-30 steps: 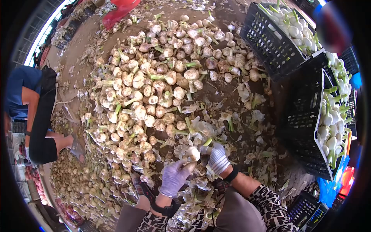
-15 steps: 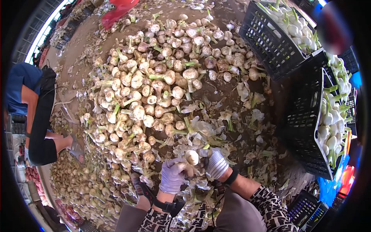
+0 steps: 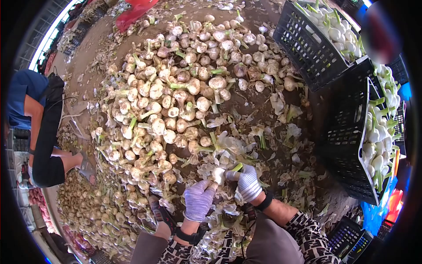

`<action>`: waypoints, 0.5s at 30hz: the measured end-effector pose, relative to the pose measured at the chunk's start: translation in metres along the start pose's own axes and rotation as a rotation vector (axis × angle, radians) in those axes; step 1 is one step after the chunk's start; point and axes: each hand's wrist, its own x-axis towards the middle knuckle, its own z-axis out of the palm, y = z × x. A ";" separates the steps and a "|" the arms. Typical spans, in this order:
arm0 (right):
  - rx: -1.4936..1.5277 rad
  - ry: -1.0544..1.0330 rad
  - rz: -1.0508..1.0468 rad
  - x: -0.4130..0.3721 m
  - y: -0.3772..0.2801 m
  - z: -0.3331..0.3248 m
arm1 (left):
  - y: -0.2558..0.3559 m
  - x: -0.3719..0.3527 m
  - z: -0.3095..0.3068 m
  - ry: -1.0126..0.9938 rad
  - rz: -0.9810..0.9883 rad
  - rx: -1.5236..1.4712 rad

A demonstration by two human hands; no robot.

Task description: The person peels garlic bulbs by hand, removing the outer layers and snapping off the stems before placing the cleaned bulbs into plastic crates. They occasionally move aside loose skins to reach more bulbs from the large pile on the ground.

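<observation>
Open air spans the garlic heap (image 3: 157,91); crates (image 3: 307,48) block the right.

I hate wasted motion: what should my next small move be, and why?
Probably use your purple-gloved left hand to rub any loose skin off the round white garlic bulb: that hand is at it, your striped-gloved right hand seems to grip its green stem, and white bulbs in a black plastic crate look cleaner than the brown-stained garlic pile.

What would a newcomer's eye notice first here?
Probably the heap of brownish bulbs, spread over the ground in the middle. Then perhaps the black crates at right, filled with cleaner white bulbs, and the pale bulb at lower centre, between left grip and right grip.
</observation>
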 end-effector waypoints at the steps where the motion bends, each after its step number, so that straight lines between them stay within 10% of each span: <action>1: -0.016 0.007 -0.007 0.000 0.002 -0.002 | -0.001 0.000 0.000 -0.016 0.047 0.018; 15: 0.403 -0.117 0.308 -0.001 0.017 -0.019 | -0.003 0.014 -0.008 -0.002 -0.042 -0.076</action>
